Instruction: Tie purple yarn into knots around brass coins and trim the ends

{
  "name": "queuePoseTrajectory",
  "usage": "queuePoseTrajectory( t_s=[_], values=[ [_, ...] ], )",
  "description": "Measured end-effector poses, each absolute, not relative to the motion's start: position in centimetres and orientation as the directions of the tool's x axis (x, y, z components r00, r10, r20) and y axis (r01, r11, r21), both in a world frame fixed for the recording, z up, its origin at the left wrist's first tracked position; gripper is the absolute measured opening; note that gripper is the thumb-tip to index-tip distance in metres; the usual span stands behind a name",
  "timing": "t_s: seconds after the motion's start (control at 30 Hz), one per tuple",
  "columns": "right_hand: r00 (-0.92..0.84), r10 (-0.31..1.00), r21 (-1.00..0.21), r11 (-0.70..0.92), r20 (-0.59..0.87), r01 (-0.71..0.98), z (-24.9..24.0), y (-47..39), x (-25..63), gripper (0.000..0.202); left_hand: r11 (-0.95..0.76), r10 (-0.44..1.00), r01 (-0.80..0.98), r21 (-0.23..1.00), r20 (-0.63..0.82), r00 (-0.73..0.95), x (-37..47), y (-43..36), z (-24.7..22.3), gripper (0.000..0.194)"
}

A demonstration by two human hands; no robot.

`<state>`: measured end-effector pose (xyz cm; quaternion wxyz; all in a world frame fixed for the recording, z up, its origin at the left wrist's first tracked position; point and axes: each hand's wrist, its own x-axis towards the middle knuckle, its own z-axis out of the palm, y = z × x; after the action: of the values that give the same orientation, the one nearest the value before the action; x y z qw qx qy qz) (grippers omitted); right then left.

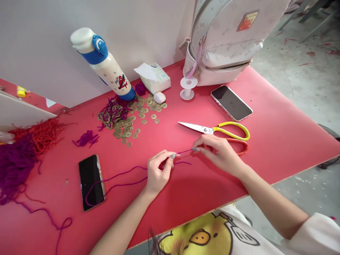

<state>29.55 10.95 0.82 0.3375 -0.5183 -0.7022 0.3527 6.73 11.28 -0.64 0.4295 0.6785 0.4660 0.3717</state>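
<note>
A purple cord (pixel 127 183) loops from my left hand over a dark phone (pixel 91 182) lying at the left. My left hand (pixel 160 170) pinches the cord between thumb and forefinger, near what looks like a small knot. Its short end lies to the right on the red table. Pulled straight between the two hands, another stretch of cord ends in the fingertips of my right hand (pixel 212 150), which is closed in a pinch. Just behind the right hand lie scissors (pixel 207 129) with a yellow and a red handle, their blades pointing left.
On the red table (pixel 281 134), brass-coloured coins with holes (pixel 127 127) are heaped beside purple yarn. Behind stand a bottle (pixel 106 63), tissue pack (pixel 156 78), white spool (pixel 188 88) and backpack (pixel 225 42). Another phone (pixel 231 102) lies right; purple yarn (pixel 16 166) is piled left.
</note>
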Motion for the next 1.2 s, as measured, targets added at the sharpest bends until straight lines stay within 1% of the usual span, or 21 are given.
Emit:
queuePoseTrajectory(
  t_s=[0.13,0.23,0.33,0.4,0.57,0.77,0.9,1.07,1.2],
  values=[
    [-0.25,0.959,-0.823,0.247,0.132,0.511,0.6,11.0,29.5,0.016,-0.219,0.946,0.315,0.923,0.122,0.301,6.8,11.4,-0.6,0.019],
    [-0.26,0.954,-0.79,0.271,0.147,0.549,0.9,10.8,29.0,0.011,-0.229,0.942,0.324,0.918,0.125,0.31,6.7,11.4,-0.6,0.016],
    [-0.262,0.953,-0.764,0.284,0.155,0.579,1.4,10.6,28.0,0.02,-0.256,0.927,0.335,0.907,0.133,0.35,6.6,11.4,-0.6,0.017],
    [-0.269,0.95,-0.761,0.293,0.16,0.579,1.6,10.5,27.3,0.019,-0.277,0.916,0.333,0.901,0.143,0.375,6.6,11.4,-0.6,0.017],
    [-0.261,0.949,-0.769,0.299,0.177,0.566,1.0,10.6,26.2,0.012,-0.299,0.9,0.306,0.904,0.161,0.406,6.5,11.5,-0.8,0.017],
    [-0.236,0.952,-0.799,0.292,0.193,0.525,0.3,10.6,26.1,0.005,-0.315,0.898,0.302,0.9,0.179,0.403,6.5,11.6,-0.8,0.015],
    [-0.246,0.955,-0.816,0.274,0.167,0.508,0.3,10.6,26.0,0.006,-0.304,0.899,0.311,0.901,0.163,0.407,6.5,11.6,-0.8,0.017],
    [-0.25,0.958,-0.824,0.251,0.138,0.507,0.2,10.4,25.9,0.006,-0.321,0.89,0.3,0.898,0.178,0.419,6.4,11.5,-0.8,0.016],
    [-0.243,0.96,-0.831,0.247,0.139,0.498,0.2,10.4,25.9,0.01,-0.321,0.889,0.299,0.898,0.177,0.422,6.4,11.5,-0.9,0.017]
  ],
)
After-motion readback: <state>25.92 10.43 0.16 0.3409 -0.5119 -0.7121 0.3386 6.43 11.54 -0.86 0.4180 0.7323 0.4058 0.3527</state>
